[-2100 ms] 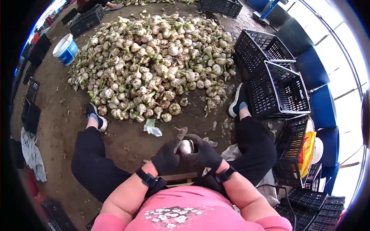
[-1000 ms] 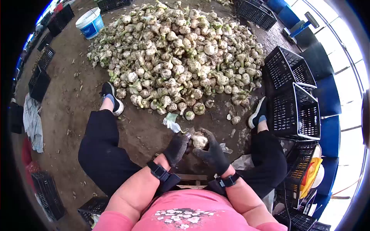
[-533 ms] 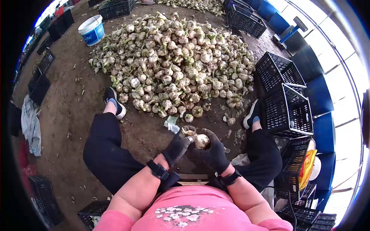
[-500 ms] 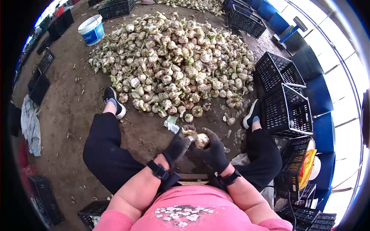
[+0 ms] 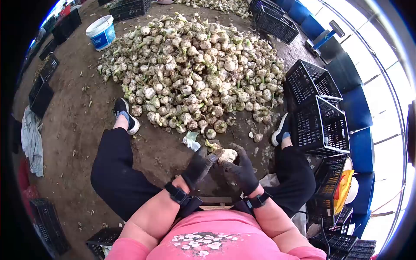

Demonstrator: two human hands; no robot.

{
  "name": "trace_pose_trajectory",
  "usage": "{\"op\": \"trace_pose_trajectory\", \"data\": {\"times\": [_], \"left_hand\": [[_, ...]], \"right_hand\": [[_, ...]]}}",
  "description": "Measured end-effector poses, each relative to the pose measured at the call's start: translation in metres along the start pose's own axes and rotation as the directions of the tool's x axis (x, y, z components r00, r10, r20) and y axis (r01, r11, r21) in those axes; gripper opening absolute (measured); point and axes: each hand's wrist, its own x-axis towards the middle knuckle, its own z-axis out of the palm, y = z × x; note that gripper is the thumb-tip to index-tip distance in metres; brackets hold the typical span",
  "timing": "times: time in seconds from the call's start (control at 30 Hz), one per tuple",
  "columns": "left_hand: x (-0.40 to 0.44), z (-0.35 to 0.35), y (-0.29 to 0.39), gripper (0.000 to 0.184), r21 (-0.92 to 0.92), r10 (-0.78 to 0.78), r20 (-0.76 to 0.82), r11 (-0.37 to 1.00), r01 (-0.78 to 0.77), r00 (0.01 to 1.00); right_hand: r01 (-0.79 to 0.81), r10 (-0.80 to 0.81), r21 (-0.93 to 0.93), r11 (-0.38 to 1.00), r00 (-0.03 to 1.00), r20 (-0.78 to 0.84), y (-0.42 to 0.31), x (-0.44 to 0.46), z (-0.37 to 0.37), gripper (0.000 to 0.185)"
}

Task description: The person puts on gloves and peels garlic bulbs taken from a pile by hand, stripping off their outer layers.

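Note:
My right hand (image 5: 242,171), in a dark glove, is closed round a whitish garlic bulb (image 5: 228,156) in front of my body. My left hand (image 5: 197,167), gloved as well, is closed right beside the bulb. A small grey, metal-looking blade (image 5: 212,158) shows at its fingertips, against the stem side; its handle is hidden in the glove. Yellowish stem or skin (image 5: 211,145) sticks out above the left fingers. Beyond my hands spreads a large heap of garlic bulbs (image 5: 195,73), many with soil and short green stubs.
Black crates (image 5: 321,125) line my right side, one holding a yellow bag (image 5: 343,190). A blue-and-white bucket (image 5: 100,32) stands left of the heap. Other crates (image 5: 41,97) are at the left. A pale scrap (image 5: 191,141) lies on the dirt floor, close to my left hand.
The bulb has turned in my right hand, so more of its white side shows. The yellowish stem part now stands up, and the grey blade at my left fingertips is clearer.

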Motion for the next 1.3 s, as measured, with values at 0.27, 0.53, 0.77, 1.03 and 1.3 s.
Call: {"op": "trace_pose_trajectory", "data": {"times": [0.27,0.53,0.77,1.03,1.3], "left_hand": [[-0.002,0.001,0.004,0.044,0.074,0.026,0.079,0.997,-0.032,0.997],[-0.003,0.002,-0.006,0.053,0.063,-0.015,-0.004,0.998,0.016,1.0],[-0.004,0.005,0.001,0.061,0.123,0.099,0.139,0.986,-0.116,0.985],[-0.009,0.014,0.024,0.047,-0.051,-0.244,0.242,0.963,0.263,0.939],[0.007,-0.035,-0.032,0.02,0.893,0.196,0.16,0.389,-0.227,0.967]], "right_hand": [[0.183,-0.18,-0.328,0.927,0.983,0.038,-0.002,-0.007,0.003,0.06],[0.255,-0.279,-0.685,0.682,0.957,0.079,-0.023,-0.011,0.007,0.051],[0.317,-0.37,-0.55,0.773,0.929,0.015,0.02,0.011,-0.016,0.058],[0.589,-0.346,-0.661,0.465,0.808,0.476,0.004,0.006,-0.018,0.047],[0.034,-0.035,0.021,0.999,0.996,0.079,0.001,0.003,-0.018,0.025]]}}
